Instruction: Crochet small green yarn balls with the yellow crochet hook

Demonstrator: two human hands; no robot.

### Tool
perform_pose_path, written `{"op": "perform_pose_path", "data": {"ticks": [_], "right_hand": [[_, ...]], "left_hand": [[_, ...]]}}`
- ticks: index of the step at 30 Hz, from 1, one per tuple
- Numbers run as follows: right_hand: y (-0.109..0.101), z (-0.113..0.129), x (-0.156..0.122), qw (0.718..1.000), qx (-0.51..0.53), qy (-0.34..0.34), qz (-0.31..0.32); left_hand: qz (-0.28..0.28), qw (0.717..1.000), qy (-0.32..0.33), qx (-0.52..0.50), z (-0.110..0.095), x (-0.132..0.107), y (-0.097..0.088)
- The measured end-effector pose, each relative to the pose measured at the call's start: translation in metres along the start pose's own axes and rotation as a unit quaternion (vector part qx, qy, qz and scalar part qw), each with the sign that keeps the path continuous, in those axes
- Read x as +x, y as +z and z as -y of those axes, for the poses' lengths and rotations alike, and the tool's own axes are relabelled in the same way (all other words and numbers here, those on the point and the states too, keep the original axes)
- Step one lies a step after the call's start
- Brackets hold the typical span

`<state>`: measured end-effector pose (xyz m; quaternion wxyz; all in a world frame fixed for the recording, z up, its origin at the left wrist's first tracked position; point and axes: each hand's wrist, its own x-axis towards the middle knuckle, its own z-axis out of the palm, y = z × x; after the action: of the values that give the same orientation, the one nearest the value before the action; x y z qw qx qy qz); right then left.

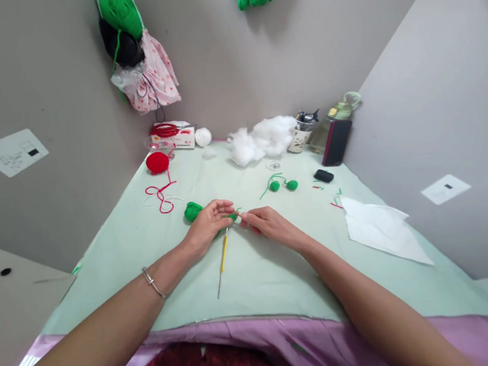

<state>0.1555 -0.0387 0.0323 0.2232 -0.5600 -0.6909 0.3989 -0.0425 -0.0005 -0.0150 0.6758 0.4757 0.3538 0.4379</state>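
Note:
Over the middle of the table, my left hand [207, 227] is closed on a small piece of green yarn work [232, 216], most of it hidden by the fingers. My right hand [272, 226] meets it from the other side, thumb and forefinger pinched at the end of the green yarn. A crochet hook [224, 255] with a yellow handle slants below my left hand, its upper end close to the green piece. Just behind the left wrist lies a ball of green yarn [192, 211]. Two small green crocheted balls [291, 185] with yarn tails rest farther back to the right.
A red yarn ball [157, 162], scissors [166, 129] on a box, and white stuffing [265, 139] line the back. At right are a pen cup [299, 134], a phone [337, 142], a black case [323, 176] and white paper [380, 227]. Yarn bits lie scattered nearby.

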Motion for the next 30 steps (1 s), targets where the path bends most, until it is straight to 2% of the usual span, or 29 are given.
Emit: {"op": "perform_pose_path", "data": {"ticks": [4,6,10,12,14,16,17,18,19,21,23,25,27,30], "right_hand": [[0.003,-0.003,0.005,1.0,-0.019,-0.003,-0.019],[0.001,-0.007,0.006,0.998,-0.043,-0.002,-0.05],[-0.006,-0.014,0.0,0.978,-0.116,-0.004,-0.174],[-0.003,-0.016,-0.007,0.958,-0.175,-0.042,-0.223],[0.006,-0.016,-0.014,0.918,-0.288,-0.163,-0.217],[0.021,-0.012,-0.018,0.829,-0.418,-0.338,-0.151],[0.028,-0.01,-0.019,0.784,-0.458,-0.404,-0.116],[0.035,-0.007,-0.018,0.75,-0.48,-0.446,-0.093],[0.041,-0.005,-0.017,0.727,-0.489,-0.474,-0.081],[0.047,-0.001,-0.012,0.709,-0.492,-0.498,-0.082],[0.045,0.001,-0.01,0.706,-0.49,-0.503,-0.094],[0.039,0.002,-0.011,0.726,-0.469,-0.488,-0.121],[0.031,0.005,-0.016,0.776,-0.41,-0.446,-0.175],[0.019,0.01,-0.029,0.867,-0.243,-0.354,-0.254]], "left_hand": [[0.002,1.0,-0.002,-0.003,-0.001,0.0,0.001],[0.003,1.0,-0.005,-0.007,-0.002,-0.001,0.002],[0.002,1.0,-0.014,-0.013,-0.006,-0.002,0.002],[0.002,1.0,-0.018,-0.015,-0.007,-0.003,0.003],[0.004,1.0,-0.022,-0.017,-0.008,-0.003,0.004],[0.006,0.999,-0.026,-0.018,-0.008,-0.003,0.004],[0.008,0.999,-0.028,-0.019,-0.007,-0.003,0.004],[0.008,0.999,-0.031,-0.02,-0.007,-0.003,0.004],[0.009,0.999,-0.035,-0.023,-0.007,-0.004,0.004],[0.009,0.999,-0.041,-0.03,-0.007,-0.005,0.004],[0.011,0.998,-0.047,-0.04,-0.009,-0.007,0.005],[0.021,0.997,-0.052,-0.051,-0.014,-0.01,0.006],[0.038,0.996,-0.056,-0.061,-0.021,-0.014,0.009],[0.071,0.994,-0.053,-0.071,-0.034,-0.024,0.014]]}}
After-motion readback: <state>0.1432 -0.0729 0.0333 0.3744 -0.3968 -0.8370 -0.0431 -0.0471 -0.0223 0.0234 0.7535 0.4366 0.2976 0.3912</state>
